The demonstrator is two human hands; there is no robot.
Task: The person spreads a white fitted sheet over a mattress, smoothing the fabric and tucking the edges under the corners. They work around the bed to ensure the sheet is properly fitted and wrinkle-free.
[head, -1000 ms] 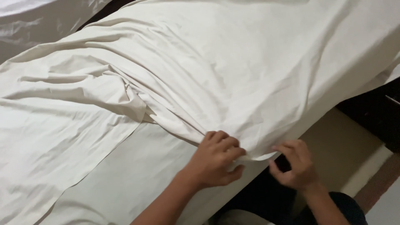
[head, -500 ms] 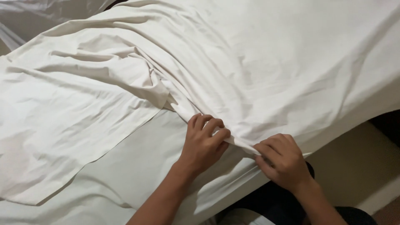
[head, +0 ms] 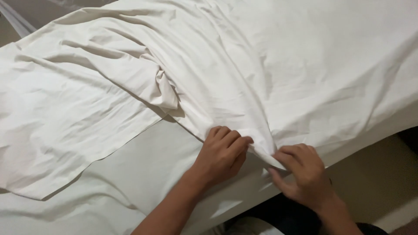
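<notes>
Both hands (head: 261, 167) on bunched cream sheet (head: 261, 87)

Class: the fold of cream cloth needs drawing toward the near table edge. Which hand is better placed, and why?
Probably the right hand: it pinches the fold's tip at the edge, while the left hand presses the cloth down.

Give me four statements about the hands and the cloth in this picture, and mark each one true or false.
1. Both hands grip the cream cloth at the near edge. True.
2. The left hand lies flat and open, away from the cloth. False: its fingers are curled on a fold.
3. The right hand pinches a cloth corner. True.
4. The cloth lies perfectly smooth. False: it is wrinkled, bunched near the middle.
</notes>
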